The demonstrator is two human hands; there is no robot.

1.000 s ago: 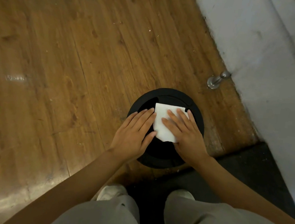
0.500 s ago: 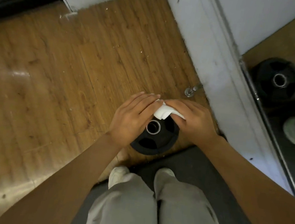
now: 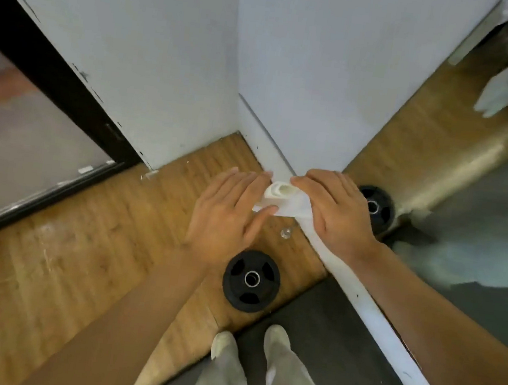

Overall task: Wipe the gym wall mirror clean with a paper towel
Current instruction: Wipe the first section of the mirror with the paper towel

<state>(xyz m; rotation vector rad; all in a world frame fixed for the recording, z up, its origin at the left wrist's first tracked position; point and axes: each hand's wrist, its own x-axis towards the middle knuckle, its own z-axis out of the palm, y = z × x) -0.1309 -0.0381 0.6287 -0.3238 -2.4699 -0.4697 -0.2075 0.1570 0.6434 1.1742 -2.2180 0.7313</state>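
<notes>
Shoes point(image 3: 248, 339) stand on a dark mat point(image 3: 318, 342); a black plate point(image 3: 251, 280) lies on wood floor just ahead. Above it, the left hand point(image 3: 227, 218) and right hand point(image 3: 336, 211) pinch a folded towel point(image 3: 280, 197) between them — the mirror point(image 3: 470, 172) stands at right

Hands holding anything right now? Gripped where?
Folded paper towel, held between both hands: left hand at its left edge, right hand over its right side.
</notes>
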